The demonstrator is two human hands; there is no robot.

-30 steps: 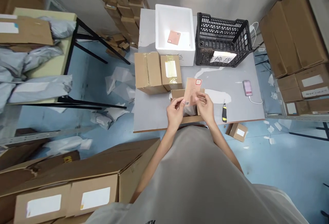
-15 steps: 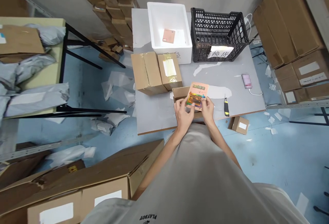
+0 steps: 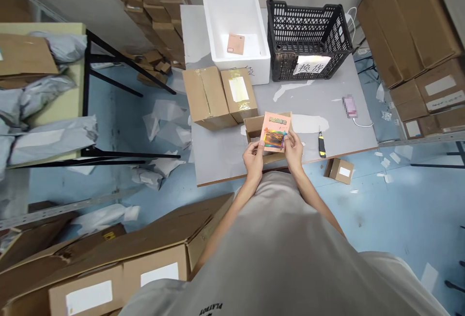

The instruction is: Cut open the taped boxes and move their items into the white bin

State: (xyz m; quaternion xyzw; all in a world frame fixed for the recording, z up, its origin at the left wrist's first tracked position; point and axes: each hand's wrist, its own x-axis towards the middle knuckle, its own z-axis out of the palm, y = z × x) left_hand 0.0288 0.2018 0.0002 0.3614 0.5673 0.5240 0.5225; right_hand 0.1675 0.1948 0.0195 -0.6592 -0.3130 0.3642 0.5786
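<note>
Between my two hands is a flat pink packet (image 3: pixel 275 132) with a shiny rainbow picture and lettering on its front. My left hand (image 3: pixel 253 159) grips its lower left edge, thumb on the front. On the opposite side, my right hand (image 3: pixel 294 150) pinches the right edge. Beneath the packet an open cardboard box (image 3: pixel 254 125) stands at the table's near edge; the packet and hands cover much of its inside. A yellow-and-black utility knife (image 3: pixel 321 144) lies to the right of my right hand.
Two taped cartons (image 3: pixel 207 96) stand left of the open box. Behind them are a white foam box (image 3: pixel 262 71) holding a pink flat item (image 3: pixel 236 44) and a black plastic crate (image 3: pixel 283 67). A phone (image 3: pixel 349 106) with a cable lies right. A small carton (image 3: pixel 341 171) sits on the floor.
My left hand has shifted from the packet's front to its lower left edge, uncovering more of the picture. The packet has moved slightly left and sits more upright. The view has tilted slightly.
</note>
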